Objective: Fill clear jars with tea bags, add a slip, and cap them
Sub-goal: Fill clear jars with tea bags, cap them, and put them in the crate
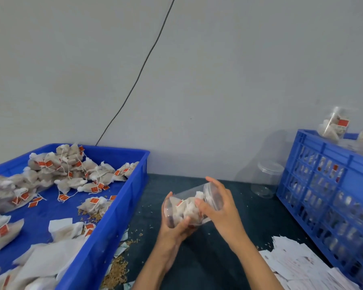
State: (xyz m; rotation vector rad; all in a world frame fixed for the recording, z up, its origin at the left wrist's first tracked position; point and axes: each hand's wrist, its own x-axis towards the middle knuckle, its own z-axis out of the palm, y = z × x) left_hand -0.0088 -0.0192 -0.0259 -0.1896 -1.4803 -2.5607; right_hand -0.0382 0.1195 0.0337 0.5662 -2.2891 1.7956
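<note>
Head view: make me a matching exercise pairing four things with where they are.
Things:
1. Clear plastic jar of tea bags
2. Empty clear capped jar
3. Shallow blue plastic tray
4. White paper slips

Places:
A. lower right on the table
B. left, holding loose tea bags
C. held tilted in both hands
D. standing beside the blue crate

Pairs: 1-C, 2-D, 3-B, 4-A

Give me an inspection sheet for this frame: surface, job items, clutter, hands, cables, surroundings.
Surface: dark table.
Job items: held jar tilted, holding tea bags, clear lid at its mouth; blue tray of loose tea bags; empty jar; paper slips; blue crate with filled jars.
Clutter: spilled grains.
Hands: left hand grips the jar base; right hand grips the lid end.
Cables: black cable on the wall.
Surroundings: grey wall.
</note>
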